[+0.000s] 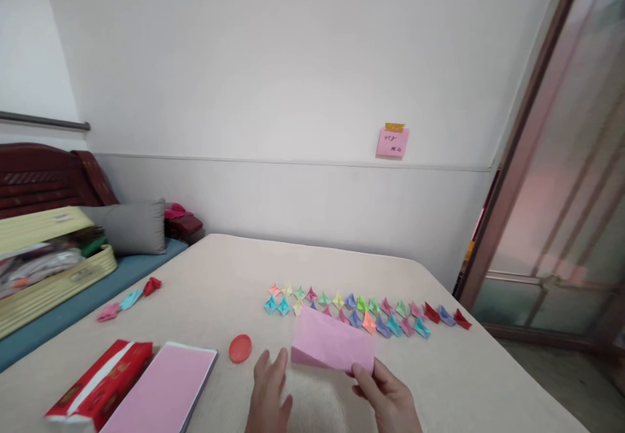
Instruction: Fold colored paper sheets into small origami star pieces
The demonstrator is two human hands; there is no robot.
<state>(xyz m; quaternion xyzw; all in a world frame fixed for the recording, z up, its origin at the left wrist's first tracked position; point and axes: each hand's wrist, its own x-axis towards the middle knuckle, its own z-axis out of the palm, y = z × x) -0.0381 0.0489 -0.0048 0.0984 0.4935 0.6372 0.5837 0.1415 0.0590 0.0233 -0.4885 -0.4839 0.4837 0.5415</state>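
A pink sheet of paper (332,342), its lower edge bent over, is held up above the table. My right hand (385,394) pinches its lower right corner between thumb and fingers. Just left of the sheet, my left hand (268,391) has its fingers apart and holds nothing. Behind the sheet, small folded paper boats (368,322) in many colours stand in two rows, a few partly hidden by it. A round red lid (240,348) lies to the left of my left hand.
At the left lie a stack of pink paper (163,387), a red tissue pack (105,377) and several folded paper pieces (131,299). An open cream case (58,264) and grey pillow (131,224) are beyond the table (244,260). A pink note (392,142) is taped to the wall.
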